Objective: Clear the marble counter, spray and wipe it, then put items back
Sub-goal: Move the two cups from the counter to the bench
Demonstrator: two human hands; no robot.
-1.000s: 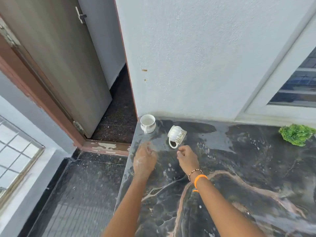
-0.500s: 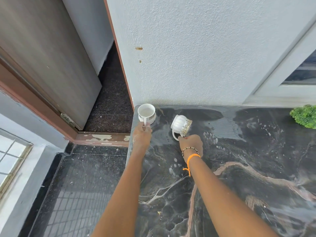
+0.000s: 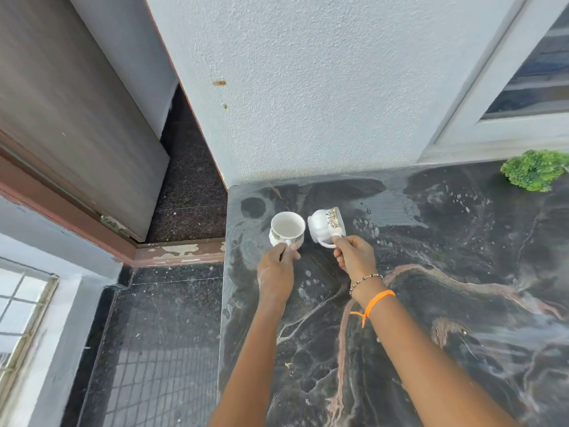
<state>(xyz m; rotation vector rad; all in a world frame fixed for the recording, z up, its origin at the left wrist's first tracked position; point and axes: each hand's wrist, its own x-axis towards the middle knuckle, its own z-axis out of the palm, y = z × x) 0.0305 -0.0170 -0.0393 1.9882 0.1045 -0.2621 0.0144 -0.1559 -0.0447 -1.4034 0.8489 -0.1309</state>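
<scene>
Two white patterned cups are near the far left corner of the dark marble counter (image 3: 431,303). My left hand (image 3: 277,269) pinches the handle of the upright cup (image 3: 288,228), whose mouth faces up and looks empty. My right hand (image 3: 354,257) grips the handle of the tipped cup (image 3: 323,224), which leans on its side with its gold-patterned rim toward the right. Both cups are close together, slightly apart. The counter surface looks wet and streaked around them.
A small green plant (image 3: 535,169) sits at the far right by the window frame (image 3: 492,134). A textured white wall (image 3: 323,87) backs the counter. The counter's left edge drops to a dark tiled floor (image 3: 166,334) beside a door (image 3: 77,118).
Both hands reached forward and took the cup handles. The upright cup has moved from the corner toward me and right, close beside the tipped cup.
</scene>
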